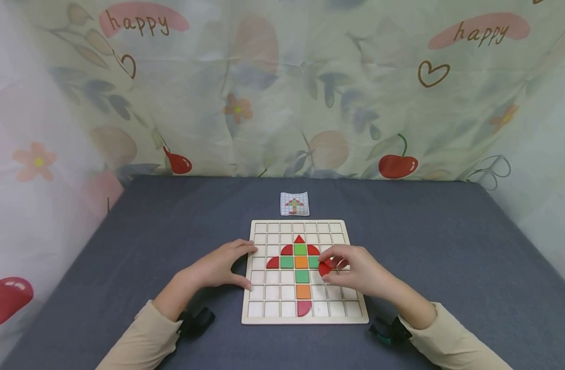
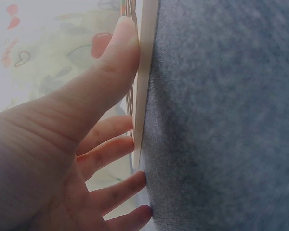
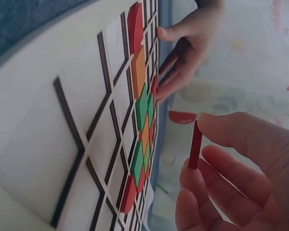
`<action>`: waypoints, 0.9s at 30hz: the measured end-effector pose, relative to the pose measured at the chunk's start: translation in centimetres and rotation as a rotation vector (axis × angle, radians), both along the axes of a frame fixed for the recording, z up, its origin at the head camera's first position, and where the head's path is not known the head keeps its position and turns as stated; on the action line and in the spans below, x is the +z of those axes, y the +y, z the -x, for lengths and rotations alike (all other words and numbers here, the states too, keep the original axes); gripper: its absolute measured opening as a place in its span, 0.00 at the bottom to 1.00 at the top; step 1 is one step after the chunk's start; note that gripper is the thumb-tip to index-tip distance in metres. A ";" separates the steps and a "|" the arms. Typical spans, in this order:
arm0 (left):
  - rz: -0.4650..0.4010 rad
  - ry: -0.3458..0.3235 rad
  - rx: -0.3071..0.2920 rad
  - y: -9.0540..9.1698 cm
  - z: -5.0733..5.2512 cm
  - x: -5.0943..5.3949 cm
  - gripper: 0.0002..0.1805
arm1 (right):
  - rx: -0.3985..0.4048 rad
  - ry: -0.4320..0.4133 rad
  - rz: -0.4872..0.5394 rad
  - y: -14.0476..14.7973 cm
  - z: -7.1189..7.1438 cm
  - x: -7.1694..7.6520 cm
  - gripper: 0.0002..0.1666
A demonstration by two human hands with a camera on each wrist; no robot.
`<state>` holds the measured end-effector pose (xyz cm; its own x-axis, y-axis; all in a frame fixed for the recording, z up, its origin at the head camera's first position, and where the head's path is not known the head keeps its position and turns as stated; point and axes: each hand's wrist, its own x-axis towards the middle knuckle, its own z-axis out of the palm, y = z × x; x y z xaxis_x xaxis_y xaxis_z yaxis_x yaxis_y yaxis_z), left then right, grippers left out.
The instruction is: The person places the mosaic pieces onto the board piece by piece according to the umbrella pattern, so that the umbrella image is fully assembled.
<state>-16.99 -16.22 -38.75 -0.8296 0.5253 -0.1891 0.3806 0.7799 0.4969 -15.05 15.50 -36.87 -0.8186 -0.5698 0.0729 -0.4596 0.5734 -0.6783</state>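
Note:
A pale wooden grid board (image 1: 273,293) lies on the table with flat coloured pieces in its cells. Green squares (image 1: 302,276), orange squares (image 1: 303,292), red rounded-corner pieces (image 1: 272,263) and a red triangle (image 1: 298,239) form a tree-like figure. Over the board's right half, my right hand (image 1: 358,268) pinches a thin red piece (image 3: 195,145) between thumb and fingertips; its full outline is partly hidden. Below it, another red piece (image 3: 127,195) sits beside a green square. My left hand (image 1: 216,264) rests its thumb and fingers against the board's left edge.
A small printed card (image 1: 294,204) with a coloured grid figure lies just behind the board. Dark cloth covers the table (image 1: 171,216). A patterned curtain (image 1: 282,103) hangs at the back, and dark straps circle both wrists.

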 end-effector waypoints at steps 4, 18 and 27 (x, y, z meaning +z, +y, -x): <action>-0.001 -0.003 0.002 0.0 0.0 0.0 0.47 | 0.028 -0.018 0.006 -0.5 -0.2 -0.1 0.17; -0.010 0.000 -0.010 0.0 -0.1 0.1 0.46 | 0.120 -0.065 0.011 -2.5 -1.0 -0.8 0.15; -0.008 0.008 -0.012 -0.1 0.0 -0.1 0.46 | 0.165 -0.080 0.029 -3.5 -1.5 -1.1 0.14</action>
<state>-17.01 -16.28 -38.81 -0.8245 0.5369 -0.1786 0.3938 0.7712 0.5002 -13.54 12.02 -37.93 -0.7178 -0.6956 0.0298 -0.4900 0.4743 -0.7314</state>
